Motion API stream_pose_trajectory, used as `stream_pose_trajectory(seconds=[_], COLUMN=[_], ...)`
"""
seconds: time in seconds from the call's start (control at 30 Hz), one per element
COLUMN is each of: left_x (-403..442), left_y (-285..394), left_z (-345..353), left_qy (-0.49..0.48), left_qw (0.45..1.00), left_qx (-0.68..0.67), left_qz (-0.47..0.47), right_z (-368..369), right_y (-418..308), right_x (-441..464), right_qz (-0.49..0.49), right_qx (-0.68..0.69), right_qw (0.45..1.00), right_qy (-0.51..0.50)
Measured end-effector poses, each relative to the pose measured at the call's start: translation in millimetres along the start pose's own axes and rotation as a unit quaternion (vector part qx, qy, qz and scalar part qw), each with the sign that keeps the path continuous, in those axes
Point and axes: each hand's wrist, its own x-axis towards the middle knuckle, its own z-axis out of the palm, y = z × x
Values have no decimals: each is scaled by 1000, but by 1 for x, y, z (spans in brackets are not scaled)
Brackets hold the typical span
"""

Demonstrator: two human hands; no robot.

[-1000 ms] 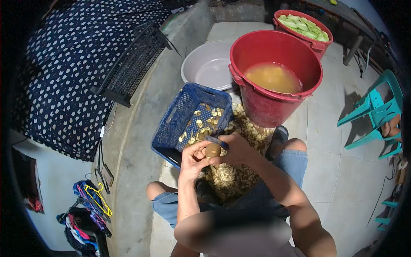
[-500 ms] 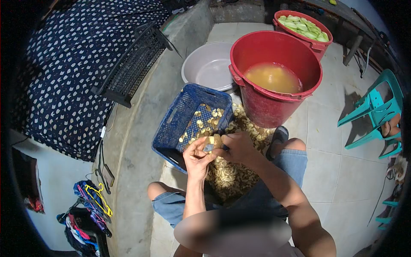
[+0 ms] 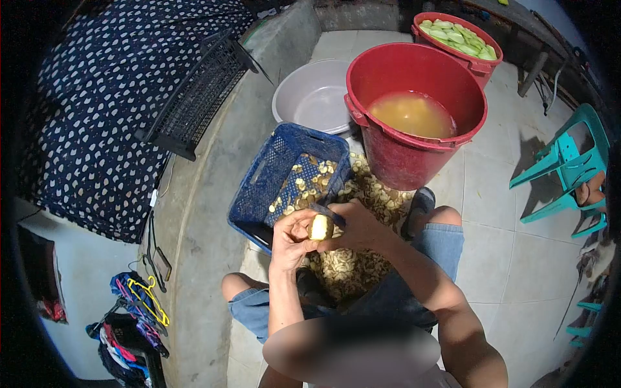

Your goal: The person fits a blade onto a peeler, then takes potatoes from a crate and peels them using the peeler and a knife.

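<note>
Left hand (image 3: 292, 238) pinching part-peeled potato (image 3: 320, 228); right hand (image 3: 354, 226) gripping bladed tool (image 3: 321, 209); blue crate (image 3: 257, 187) near

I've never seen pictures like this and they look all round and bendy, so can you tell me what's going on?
There is no robot here, just a person sitting low down. The camera is worn on their head, so every picture looks down past their arms.

The left hand holds a round brown piece with a pale, cut face. The right hand is close beside it, with a flat, dark tool.

Many pale pieces lie on the floor between the legs. More are in the blue crate. Behind are a pale basin and a big red bucket with cloudy yellowish liquid.
</note>
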Motion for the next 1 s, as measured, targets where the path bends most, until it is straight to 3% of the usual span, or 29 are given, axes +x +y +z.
stream_pose_trajectory(seconds=[0.3,0.37,0.57,0.7,0.8,0.87,1.0], left_x=[-2,-2,-3,-2,-4,-3,-3], left_y=[-4,-8,-19,-14,-4,-4,-3], left_z=[1,-1,7,12,7,4,3], left_qy=[8,36,114,101,51,39,25], left_qw=[1000,996,987,992,998,999,1000], left_qx=[23,58,57,21,14,12,-5], left_qz=[16,53,94,68,24,17,-2], right_z=[1,2,5,3,-8,-12,-6], right_y=[8,14,10,9,-10,-18,-2], right_x=[-3,-4,-7,-2,-1,0,-1], right_qz=[-1,-42,-8,-43,-45,6,-13], right_qx=[-53,-149,-325,-210,-159,-48,-71], right_qw=[998,988,944,970,983,999,997], right_qy=[-22,26,52,115,78,7,-19])
